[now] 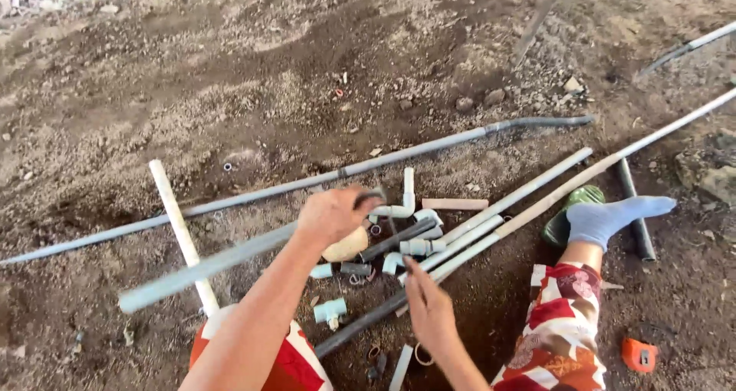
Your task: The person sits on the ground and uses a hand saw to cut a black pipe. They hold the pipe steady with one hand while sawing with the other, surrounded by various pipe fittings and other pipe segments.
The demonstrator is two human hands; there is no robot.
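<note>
My left hand [331, 215] is closed around one end of a long grey plastic pipe [199, 270] that slants down to the left above the dirt. My right hand [428, 308] hovers lower, fingers together and pointing at a heap of pipe pieces; it holds nothing that I can see. Under the hands lie white elbow and tee fittings [418, 245], a pale blue tee [330, 310], a dark pipe [364, 323] and a tan rounded object [346, 247].
Bare earth all around. A long grey pipe [268, 190] crosses the ground; a white pipe [175, 218] lies at left, more long pipes [552, 195] run up right. My socked foot [613, 216] rests by a green shoe [566, 216]. An orange tool [639, 354] lies at lower right.
</note>
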